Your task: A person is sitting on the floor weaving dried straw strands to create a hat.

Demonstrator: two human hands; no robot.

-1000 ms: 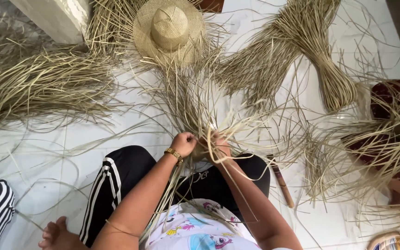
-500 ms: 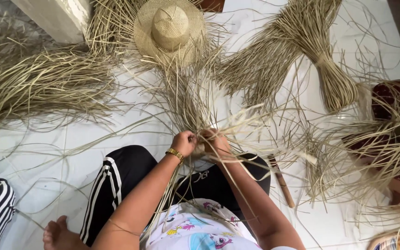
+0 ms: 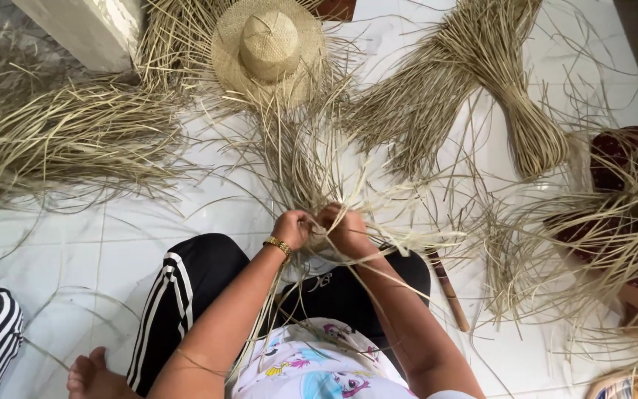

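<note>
I'm pinching the straw strands [image 3: 319, 185] with both hands, left hand [image 3: 293, 227] and right hand [image 3: 345, 229] closed tight together just above my knees, keeping the strips from slipping loose. The strands are fanning out toward the woven straw hat [image 3: 267, 48]. A tied bundle [image 3: 533, 133] is lying to the right, within reach.

Pale straw strands [image 3: 311, 177] are bunched near the lap, fanned out far across the white tiles.

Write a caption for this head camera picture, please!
Both hands, left and right, grip straw strands below a woven hat.
</note>
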